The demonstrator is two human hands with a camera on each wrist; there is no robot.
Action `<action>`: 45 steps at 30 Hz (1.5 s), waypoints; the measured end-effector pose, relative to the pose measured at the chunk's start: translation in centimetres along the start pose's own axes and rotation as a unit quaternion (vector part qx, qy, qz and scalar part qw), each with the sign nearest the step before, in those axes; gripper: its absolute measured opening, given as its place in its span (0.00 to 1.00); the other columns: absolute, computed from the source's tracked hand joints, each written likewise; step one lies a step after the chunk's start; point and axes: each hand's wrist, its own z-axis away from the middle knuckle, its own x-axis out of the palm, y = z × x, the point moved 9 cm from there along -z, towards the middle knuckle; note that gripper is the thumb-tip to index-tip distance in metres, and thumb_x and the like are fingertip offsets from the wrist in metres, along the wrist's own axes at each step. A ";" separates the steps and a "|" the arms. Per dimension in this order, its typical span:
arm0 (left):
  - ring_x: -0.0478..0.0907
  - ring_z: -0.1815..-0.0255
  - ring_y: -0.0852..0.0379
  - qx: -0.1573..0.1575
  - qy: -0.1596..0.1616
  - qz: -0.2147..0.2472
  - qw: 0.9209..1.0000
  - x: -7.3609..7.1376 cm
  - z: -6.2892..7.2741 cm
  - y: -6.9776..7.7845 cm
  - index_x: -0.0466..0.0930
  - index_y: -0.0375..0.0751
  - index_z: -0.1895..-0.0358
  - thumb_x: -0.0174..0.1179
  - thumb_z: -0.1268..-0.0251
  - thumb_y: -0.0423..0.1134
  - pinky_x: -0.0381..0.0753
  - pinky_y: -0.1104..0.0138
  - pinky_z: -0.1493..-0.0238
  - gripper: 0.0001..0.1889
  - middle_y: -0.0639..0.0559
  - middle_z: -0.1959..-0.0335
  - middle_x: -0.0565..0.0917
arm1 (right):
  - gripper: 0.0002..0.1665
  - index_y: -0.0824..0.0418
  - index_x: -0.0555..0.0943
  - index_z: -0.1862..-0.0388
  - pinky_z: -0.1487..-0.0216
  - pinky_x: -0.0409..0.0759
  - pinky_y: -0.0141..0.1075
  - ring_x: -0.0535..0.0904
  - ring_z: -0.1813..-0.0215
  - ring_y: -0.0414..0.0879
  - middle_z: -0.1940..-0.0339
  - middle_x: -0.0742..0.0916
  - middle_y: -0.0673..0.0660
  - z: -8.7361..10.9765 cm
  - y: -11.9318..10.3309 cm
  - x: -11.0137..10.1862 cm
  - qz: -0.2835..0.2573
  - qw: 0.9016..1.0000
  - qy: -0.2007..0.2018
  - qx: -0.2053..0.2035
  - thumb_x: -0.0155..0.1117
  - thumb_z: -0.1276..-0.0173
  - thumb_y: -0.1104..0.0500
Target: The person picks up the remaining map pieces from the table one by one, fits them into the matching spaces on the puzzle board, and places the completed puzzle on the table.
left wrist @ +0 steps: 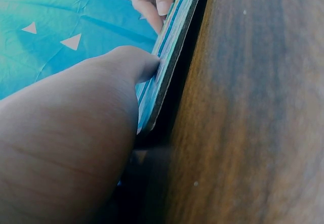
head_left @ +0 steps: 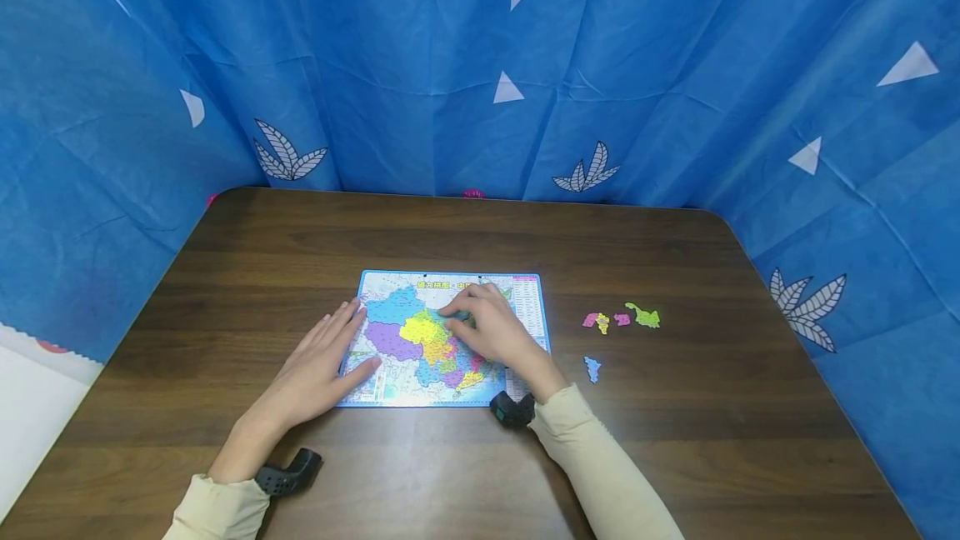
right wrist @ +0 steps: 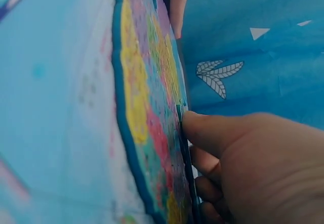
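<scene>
A map puzzle board (head_left: 408,397) with a blue border lies on the table, its coloured pieces fitted together over a printed map. My left hand (head_left: 318,361) rests on the board's left side, fingers spread and thumb near the lower left corner. Over the upper middle of the map, my right hand (head_left: 487,323) pinches a teal-green puzzle piece between thumb and fingers, largely hidden by the hand. Close by are the yellow piece (head_left: 422,327) and the blue piece (head_left: 393,305). In the right wrist view the thumb (right wrist: 207,128) is right at the map's surface.
Loose pieces lie on the brown table (head_left: 675,423) right of the board: a green one (head_left: 645,317), a small magenta one (head_left: 622,320), a pink one (head_left: 590,320) against a yellow one (head_left: 603,322), and a blue one (head_left: 592,369). A blue curtain (head_left: 435,65) hangs behind.
</scene>
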 end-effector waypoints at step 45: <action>0.46 0.14 0.39 0.003 0.001 0.001 1.000 0.0 0.0 0.0 0.56 0.35 0.19 0.57 0.27 0.61 0.50 0.43 0.18 0.45 0.41 0.15 0.52 | 0.13 0.50 0.90 0.50 0.40 0.80 0.40 0.78 0.44 0.44 0.47 0.89 0.47 -0.1 0.0 -0.2 0.034 0.999 -0.002 -0.003 0.73 0.30 0.51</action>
